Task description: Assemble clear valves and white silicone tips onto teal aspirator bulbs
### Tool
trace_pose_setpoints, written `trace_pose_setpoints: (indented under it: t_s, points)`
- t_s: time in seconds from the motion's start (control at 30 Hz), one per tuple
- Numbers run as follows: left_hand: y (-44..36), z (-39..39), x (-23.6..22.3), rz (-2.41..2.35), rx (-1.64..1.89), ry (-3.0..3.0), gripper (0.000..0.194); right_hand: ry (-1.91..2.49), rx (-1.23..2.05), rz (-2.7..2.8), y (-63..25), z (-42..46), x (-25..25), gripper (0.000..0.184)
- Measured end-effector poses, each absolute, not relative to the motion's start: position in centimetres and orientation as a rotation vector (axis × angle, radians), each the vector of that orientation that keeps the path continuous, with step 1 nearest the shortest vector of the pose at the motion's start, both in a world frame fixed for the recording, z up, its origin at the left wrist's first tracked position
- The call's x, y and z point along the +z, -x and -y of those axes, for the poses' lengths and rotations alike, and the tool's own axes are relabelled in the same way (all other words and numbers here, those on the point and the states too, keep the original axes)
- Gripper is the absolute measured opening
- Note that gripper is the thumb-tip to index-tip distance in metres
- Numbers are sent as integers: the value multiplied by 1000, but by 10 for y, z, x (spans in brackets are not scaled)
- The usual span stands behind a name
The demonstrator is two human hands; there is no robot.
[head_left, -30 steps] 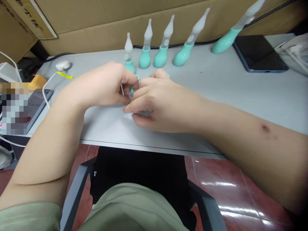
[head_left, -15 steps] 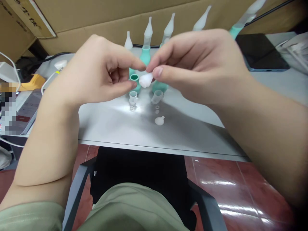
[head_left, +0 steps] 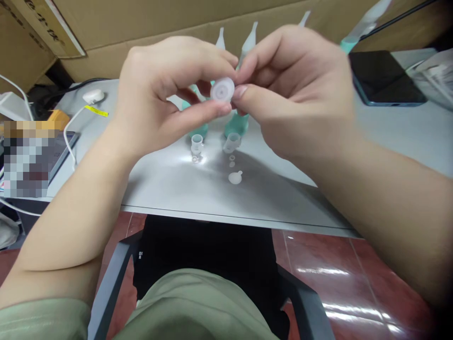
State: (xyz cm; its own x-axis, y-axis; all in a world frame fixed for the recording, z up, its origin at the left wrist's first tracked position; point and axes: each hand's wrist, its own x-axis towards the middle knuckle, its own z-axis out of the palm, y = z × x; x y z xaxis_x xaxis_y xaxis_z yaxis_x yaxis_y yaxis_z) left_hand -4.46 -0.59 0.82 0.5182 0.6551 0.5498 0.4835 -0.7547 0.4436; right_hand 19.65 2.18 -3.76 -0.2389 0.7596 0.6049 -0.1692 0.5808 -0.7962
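Both hands meet above the desk around a small translucent white round cap (head_left: 222, 90), its ringed face turned towards me. My left hand (head_left: 173, 85) has its index finger and thumb closed on the cap from above and below. At the cap's right edge, my right hand (head_left: 293, 89) pinches with thumb and index finger. Below them stand teal bulbs (head_left: 236, 125), partly covered by my hands. In front of these are a clear cup (head_left: 197, 143) and a tilted clear cup (head_left: 232, 142). Small clear rings (head_left: 231, 158) and a flat white tabbed cap (head_left: 235, 177) lie nearer me.
Behind my hands rise several white-tipped nozzles (head_left: 249, 40). A dark phone (head_left: 385, 78) lies at the back right beside a clear plastic bag (head_left: 433, 78). On the left are a white cable (head_left: 69, 144), a white case (head_left: 94, 96) and a yellow object (head_left: 59, 119). Cardboard (head_left: 141, 28) walls the back.
My left hand has moved right and closed on the cap, which has risen slightly and turned its round face towards me. My right hand keeps its pinch on the cap.
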Motion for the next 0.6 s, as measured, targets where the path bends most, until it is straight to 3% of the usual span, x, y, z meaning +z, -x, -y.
trace_pose_setpoints:
  t_s: [0.17, 0.47, 0.6]
  points:
    - [38, 8, 5, -1048, 1142, -2484, 22, 479, 708, 1660, -201, -10, -41, 16]
    - [42, -3, -1, -932, 1233, -2499, 12, 420, 856, 1504, -188, -11, -42, 34]
    - [42, -2, 3, -1116, 1109, -2614, 32, 442, 946, 1471, -190, -13, -41, 33]
